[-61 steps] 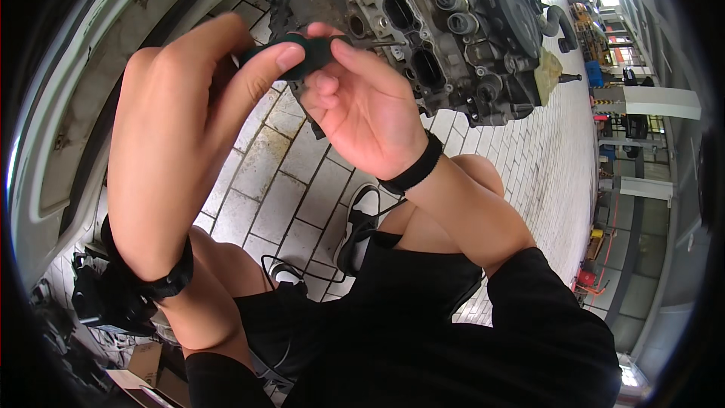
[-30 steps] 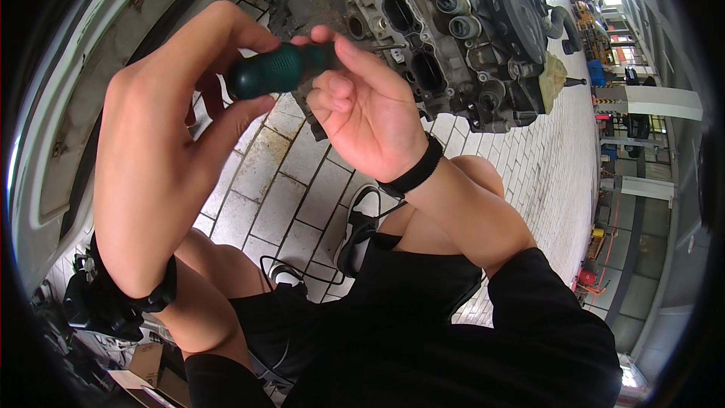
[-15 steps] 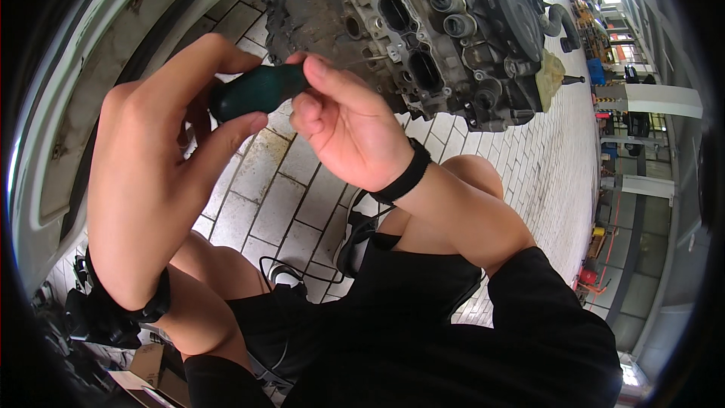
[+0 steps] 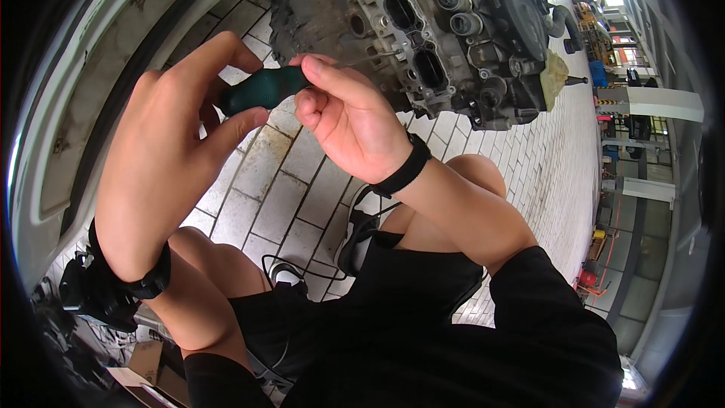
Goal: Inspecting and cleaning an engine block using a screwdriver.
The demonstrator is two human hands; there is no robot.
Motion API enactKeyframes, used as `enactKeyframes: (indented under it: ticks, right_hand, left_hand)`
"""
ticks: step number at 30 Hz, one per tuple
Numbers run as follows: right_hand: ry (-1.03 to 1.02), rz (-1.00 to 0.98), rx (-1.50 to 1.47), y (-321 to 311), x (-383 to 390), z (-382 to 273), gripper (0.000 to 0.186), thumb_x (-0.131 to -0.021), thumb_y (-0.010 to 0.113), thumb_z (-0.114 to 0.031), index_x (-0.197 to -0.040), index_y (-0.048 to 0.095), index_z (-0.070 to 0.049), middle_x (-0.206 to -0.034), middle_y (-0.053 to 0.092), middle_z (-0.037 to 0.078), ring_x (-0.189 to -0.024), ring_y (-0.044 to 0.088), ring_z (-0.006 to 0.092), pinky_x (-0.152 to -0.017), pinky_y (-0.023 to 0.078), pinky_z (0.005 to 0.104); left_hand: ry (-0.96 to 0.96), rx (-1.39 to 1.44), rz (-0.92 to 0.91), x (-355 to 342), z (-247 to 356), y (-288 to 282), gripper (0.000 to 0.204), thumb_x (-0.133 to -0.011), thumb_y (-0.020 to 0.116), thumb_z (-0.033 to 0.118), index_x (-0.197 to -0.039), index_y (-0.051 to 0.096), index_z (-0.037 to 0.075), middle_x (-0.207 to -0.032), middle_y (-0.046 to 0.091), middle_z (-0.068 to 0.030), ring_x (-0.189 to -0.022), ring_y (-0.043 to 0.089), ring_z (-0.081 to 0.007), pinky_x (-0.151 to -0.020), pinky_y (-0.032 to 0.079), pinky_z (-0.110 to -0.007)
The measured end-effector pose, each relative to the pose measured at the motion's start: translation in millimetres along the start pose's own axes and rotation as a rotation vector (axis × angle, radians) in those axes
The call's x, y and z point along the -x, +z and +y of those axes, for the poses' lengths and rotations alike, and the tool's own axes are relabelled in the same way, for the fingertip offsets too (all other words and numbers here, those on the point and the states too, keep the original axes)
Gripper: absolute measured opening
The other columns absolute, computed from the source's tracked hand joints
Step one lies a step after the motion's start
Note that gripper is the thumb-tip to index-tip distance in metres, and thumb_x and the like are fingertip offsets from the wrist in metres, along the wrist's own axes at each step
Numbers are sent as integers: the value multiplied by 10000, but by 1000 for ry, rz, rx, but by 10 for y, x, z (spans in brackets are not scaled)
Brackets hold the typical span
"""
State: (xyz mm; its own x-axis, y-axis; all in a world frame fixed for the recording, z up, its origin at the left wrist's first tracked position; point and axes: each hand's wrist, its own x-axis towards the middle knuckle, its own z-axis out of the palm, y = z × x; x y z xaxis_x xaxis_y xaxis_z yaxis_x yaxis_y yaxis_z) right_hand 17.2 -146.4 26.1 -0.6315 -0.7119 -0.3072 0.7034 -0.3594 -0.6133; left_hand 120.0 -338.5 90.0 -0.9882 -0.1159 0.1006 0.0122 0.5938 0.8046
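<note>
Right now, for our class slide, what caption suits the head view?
Left hand and right hand hold a dark green tool handle near an engine, above pale floor tiles.

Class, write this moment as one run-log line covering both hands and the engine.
left hand: holding green handle | right hand: gripping handle's right end | engine: beyond hands

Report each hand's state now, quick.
Left hand: closed, thumb and fingers around the dark green handle.
Right hand: closed, pinching the same handle's other end between thumb and finger.
</note>
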Motion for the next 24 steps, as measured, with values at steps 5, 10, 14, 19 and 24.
enactKeyframes:
  ticks: [5,10,14,19,24]
  right_hand:
    - [2,44,67,50,7,8,191,-1047,622,-184,-1124,656,-13,-890,602,18,-765,574,105,-707,463,257]
    - [18,118,94,2,1,31,199,-1034,640,-169,-1145,651,-5,-907,601,17,-774,579,111,-711,466,253]
    - [29,149,73,-8,-1,85,235,-1009,655,-127,-1199,634,9,-931,604,26,-784,580,112,-715,465,253]
    - [42,93,52,-131,-40,83,259,-999,644,-88,-1229,618,30,-930,600,36,-774,576,113,-711,459,257]
    - [45,149,1,-164,-38,184,99,-977,691,-69,-1061,661,-27,-912,625,26,-770,575,102,-740,473,232]
  left_hand:
    - [32,-23,7,-8,-71,25,308,-823,768,10,-1091,616,20,-706,622,-84,-580,522,-136,-552,377,-297]
    - [6,-73,-26,-25,-226,103,304,-808,756,-13,-1072,609,18,-708,645,-109,-601,587,-185,-578,424,-331]
    - [21,-60,-81,-75,-335,160,314,-801,764,-4,-1064,592,11,-716,656,-121,-647,636,-238,-622,479,-359]
    - [-43,21,-108,-104,-327,202,314,-813,772,9,-1060,578,4,-721,663,-139,-666,650,-266,-643,499,-369]
    - [-138,-28,-228,-92,-449,198,415,-802,785,-5,-1148,559,24,-738,662,-156,-670,667,-280,-632,501,-383]
